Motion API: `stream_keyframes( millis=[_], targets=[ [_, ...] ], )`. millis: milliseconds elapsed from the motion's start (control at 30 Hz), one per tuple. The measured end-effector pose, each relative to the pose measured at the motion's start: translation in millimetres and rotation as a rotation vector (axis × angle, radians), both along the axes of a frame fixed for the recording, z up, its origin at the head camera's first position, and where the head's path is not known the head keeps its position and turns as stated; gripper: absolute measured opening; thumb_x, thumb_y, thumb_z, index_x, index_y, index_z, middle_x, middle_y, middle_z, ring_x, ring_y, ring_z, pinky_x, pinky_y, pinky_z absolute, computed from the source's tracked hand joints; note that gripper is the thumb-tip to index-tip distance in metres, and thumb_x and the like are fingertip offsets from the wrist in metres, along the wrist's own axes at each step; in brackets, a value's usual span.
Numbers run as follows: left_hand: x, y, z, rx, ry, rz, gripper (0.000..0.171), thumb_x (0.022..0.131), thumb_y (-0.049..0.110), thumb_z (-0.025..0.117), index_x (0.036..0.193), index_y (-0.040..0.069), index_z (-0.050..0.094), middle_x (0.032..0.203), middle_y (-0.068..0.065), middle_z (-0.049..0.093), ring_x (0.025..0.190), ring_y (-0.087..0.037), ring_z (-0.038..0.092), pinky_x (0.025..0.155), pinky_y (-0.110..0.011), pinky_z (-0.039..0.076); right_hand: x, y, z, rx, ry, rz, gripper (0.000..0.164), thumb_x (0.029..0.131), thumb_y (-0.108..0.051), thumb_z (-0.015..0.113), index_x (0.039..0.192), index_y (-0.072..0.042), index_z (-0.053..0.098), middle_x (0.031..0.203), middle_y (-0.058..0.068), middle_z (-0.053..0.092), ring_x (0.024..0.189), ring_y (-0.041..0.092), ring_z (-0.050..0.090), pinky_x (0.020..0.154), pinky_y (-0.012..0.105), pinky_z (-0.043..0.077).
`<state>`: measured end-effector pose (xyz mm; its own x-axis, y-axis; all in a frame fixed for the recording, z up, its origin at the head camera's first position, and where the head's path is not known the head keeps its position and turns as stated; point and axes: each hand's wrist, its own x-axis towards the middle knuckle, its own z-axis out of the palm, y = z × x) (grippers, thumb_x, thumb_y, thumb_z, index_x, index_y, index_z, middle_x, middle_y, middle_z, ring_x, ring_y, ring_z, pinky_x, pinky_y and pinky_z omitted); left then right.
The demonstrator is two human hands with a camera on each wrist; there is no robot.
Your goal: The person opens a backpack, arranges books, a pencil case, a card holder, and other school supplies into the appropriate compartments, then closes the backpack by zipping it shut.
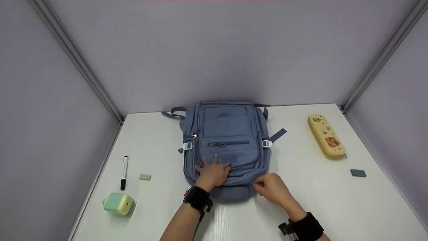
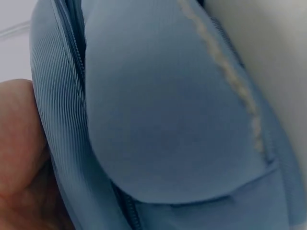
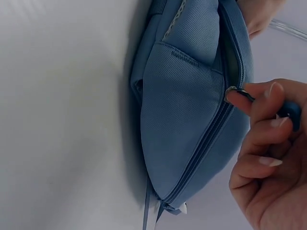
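A blue backpack (image 1: 224, 124) lies on the white table, its front pocket and zippers facing up. My left hand (image 1: 213, 172) rests on its lower front with the fingers spread. At the bag's lower right edge, my right hand (image 1: 272, 188) pinches a zipper pull (image 3: 245, 94) between thumb and finger. In the right wrist view the zipper gapes on the left hand's side of the slider and looks closed on the other side. The left wrist view shows the bag's lower side close up, with part of the left hand (image 2: 21, 153) at its edge.
On the left lie a marker (image 1: 124, 172), a pale eraser (image 1: 145, 177) and a green-and-yellow block-shaped item (image 1: 117, 203). A yellow pencil case (image 1: 326, 136) and a dark teal eraser (image 1: 358, 173) lie on the right. Grey panels (image 1: 214, 50) enclose the table's back and sides.
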<state>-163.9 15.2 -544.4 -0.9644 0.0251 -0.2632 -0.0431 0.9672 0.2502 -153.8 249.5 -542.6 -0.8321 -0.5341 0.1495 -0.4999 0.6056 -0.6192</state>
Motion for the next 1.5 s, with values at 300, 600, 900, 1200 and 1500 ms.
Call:
stream_keyframes(
  millis=[300,600,900,1200,1500],
  targets=[
    [-1.0,2.4,0.3,-0.028,0.026,0.004,0.041,0.105,0.044,0.034,0.141,0.040,0.052,0.158,-0.012,0.028,0.136,-0.060,0.019,0.090,-0.083,0.021,12.9,-29.5,-0.7,-0.029,0.051,0.066,0.015,0.082,-0.005,0.071,0.070,-0.012,0.072,0.055,-0.016,0.052,0.049,-0.002,0.046,0.048,0.023,0.041],
    [-1.9,1.8,0.3,-0.040,0.009,0.018,0.040,0.105,0.044,0.034,0.141,0.041,0.052,0.157,-0.012,0.030,0.136,-0.059,0.022,0.089,-0.083,0.022,18.9,-56.8,-6.1,-0.040,0.141,0.116,0.010,0.079,-0.003,0.070,0.073,-0.009,0.075,0.061,-0.010,0.060,0.054,0.001,0.049,0.051,0.023,0.042],
    [14.0,-8.5,-6.3,0.052,0.249,-0.028,0.039,0.105,0.037,0.039,0.132,0.024,0.063,0.142,-0.012,0.052,0.132,-0.053,0.036,0.092,-0.081,0.023,17.9,-54.6,-7.5,-0.031,0.066,0.036,0.030,0.083,-0.019,0.077,0.056,-0.019,0.063,0.051,-0.018,0.048,0.046,-0.002,0.040,0.045,0.022,0.036],
    [51.9,-9.9,-17.0,0.154,0.892,-0.270,0.004,0.085,0.011,0.064,0.088,0.010,0.061,0.085,-0.003,0.056,0.081,-0.023,0.057,0.082,-0.046,0.047,17.0,-45.5,-1.0,-0.094,-0.053,0.058,0.026,0.089,-0.022,0.073,0.064,-0.016,0.067,0.053,-0.018,0.045,0.046,-0.001,0.039,0.044,0.021,0.033],
    [57.5,1.7,-20.6,-0.047,0.886,-0.420,0.037,0.070,0.017,0.080,0.064,0.016,0.043,0.057,0.005,0.042,0.049,-0.013,0.045,0.049,-0.029,0.035,19.4,-55.7,6.9,-0.126,-0.028,0.131,0.024,0.086,-0.016,0.073,0.066,-0.017,0.061,0.057,-0.016,0.046,0.049,-0.002,0.041,0.047,0.020,0.035]
  ],
)
